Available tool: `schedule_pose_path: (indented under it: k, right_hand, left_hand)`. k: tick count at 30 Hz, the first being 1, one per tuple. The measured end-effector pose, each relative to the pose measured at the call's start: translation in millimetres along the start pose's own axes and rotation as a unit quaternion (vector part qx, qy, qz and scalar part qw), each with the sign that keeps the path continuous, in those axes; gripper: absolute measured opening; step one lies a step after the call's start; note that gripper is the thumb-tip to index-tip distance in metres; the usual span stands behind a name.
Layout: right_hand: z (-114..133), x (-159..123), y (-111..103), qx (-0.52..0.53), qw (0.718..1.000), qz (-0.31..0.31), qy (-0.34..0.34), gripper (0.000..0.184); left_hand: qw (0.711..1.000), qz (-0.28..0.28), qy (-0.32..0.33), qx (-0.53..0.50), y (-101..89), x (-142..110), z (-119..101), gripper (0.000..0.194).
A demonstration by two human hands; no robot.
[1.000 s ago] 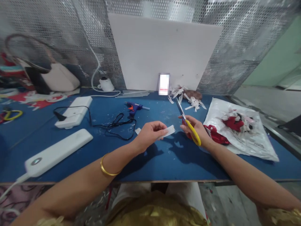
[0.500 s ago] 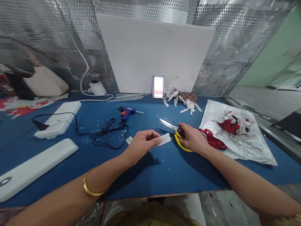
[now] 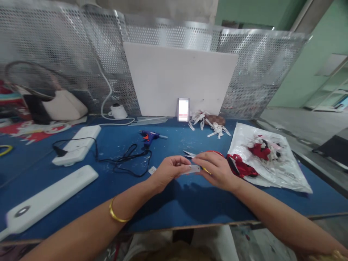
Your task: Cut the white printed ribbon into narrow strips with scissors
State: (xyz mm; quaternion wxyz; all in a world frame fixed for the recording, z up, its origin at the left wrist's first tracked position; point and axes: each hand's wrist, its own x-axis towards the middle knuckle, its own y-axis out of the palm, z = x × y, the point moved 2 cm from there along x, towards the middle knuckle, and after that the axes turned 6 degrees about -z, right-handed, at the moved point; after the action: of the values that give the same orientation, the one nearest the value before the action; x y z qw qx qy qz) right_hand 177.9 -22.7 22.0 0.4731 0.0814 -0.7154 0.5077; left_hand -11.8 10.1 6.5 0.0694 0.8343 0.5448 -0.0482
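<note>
My left hand [image 3: 170, 171] and my right hand [image 3: 214, 168] meet over the blue table [image 3: 174, 203], both pinching a small white strip [image 3: 193, 169] between their fingertips. The scissors [image 3: 190, 154] lie on the table just behind my right hand; only the blade tips and a bit of yellow handle show past my fingers. A gold bangle sits on my left wrist.
A blue glue gun [image 3: 150, 136] with a black cord lies behind my hands. White power strips [image 3: 77, 148] are at the left. A plastic bag [image 3: 269, 159] with red and white pieces lies at the right. A white board [image 3: 179, 83] leans on perforated metal screens.
My right hand has laid the scissors down on the table and moved left to take hold of the white strip with my left hand. The camera view has tilted up.
</note>
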Motion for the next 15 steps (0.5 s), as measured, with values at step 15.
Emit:
schedule_pose_path:
  k: [15]
  right_hand:
    - [-8.7, 8.8, 34.3, 0.231, 0.886, 0.026, 0.402, 0.013]
  left_hand:
    - [0.987, -0.032, 0.087, 0.132, -7.2, 0.4, -4.1, 0.028]
